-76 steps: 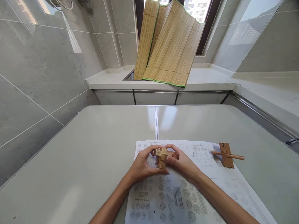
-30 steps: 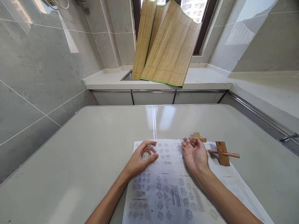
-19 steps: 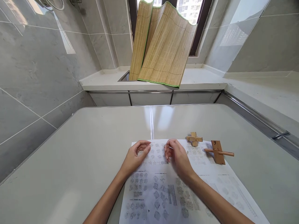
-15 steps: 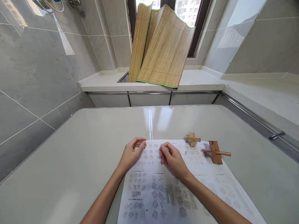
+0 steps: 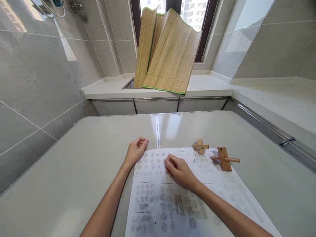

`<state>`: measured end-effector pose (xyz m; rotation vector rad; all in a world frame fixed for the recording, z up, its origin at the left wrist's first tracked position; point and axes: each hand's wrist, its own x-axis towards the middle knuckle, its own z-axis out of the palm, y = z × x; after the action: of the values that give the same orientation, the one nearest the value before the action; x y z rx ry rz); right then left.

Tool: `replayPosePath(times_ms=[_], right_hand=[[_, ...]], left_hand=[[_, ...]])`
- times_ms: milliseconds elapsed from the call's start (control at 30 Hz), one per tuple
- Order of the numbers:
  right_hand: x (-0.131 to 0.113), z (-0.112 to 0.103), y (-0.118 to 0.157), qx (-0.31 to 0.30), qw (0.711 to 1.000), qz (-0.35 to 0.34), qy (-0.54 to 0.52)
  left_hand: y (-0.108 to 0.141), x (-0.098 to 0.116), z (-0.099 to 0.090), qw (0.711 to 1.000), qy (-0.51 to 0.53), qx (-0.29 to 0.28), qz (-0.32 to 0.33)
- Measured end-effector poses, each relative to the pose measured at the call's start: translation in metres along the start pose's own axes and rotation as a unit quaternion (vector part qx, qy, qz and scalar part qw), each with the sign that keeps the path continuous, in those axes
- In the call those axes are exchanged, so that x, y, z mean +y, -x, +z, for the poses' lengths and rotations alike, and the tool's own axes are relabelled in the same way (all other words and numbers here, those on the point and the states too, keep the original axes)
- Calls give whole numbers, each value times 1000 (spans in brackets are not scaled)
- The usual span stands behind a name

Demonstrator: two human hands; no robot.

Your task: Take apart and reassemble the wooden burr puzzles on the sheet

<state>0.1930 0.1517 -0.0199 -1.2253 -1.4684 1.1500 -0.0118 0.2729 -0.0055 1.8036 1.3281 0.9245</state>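
A large white sheet (image 5: 148, 177) printed with rows of small figures lies on the pale table. My left hand (image 5: 136, 148) rests at its upper left corner, fingers curled in, with nothing visible in them. Over the upper middle of the sheet is my right hand (image 5: 178, 168), its fingers pressed together; whether they hold something small is hidden. A small wooden cross-shaped piece (image 5: 201, 146) sits at the sheet's top edge. Right of it, a brown block with a round stick through it (image 5: 224, 159) lies on the upper right part of the sheet.
The pale table (image 5: 74, 171) has a seam running back from the sheet. Behind it a folded bamboo mat (image 5: 170, 52) leans against the window on a white ledge (image 5: 209, 86). Grey tiled walls (image 5: 37, 72) stand on both sides, with a metal rail (image 5: 261, 118) at the right.
My left hand has moved up and left, and its fingers have curled in more. My right hand has shifted slightly left. The view has shifted a little.
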Motion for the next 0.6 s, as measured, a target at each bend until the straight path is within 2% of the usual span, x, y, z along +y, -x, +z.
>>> replayPosePath(times_ms=[133,333,600], right_hand=[[-1,-1,0,-6,1000,0,-1],[-3,1,0,28,999,-11,35],[-1,3,1,26,999,-5,39]], left_hand=[[3,2,1,1000,-14,6,5],[4,4,0,1000,-14,10,13],[5,5,-1,1000,-15,9,12]])
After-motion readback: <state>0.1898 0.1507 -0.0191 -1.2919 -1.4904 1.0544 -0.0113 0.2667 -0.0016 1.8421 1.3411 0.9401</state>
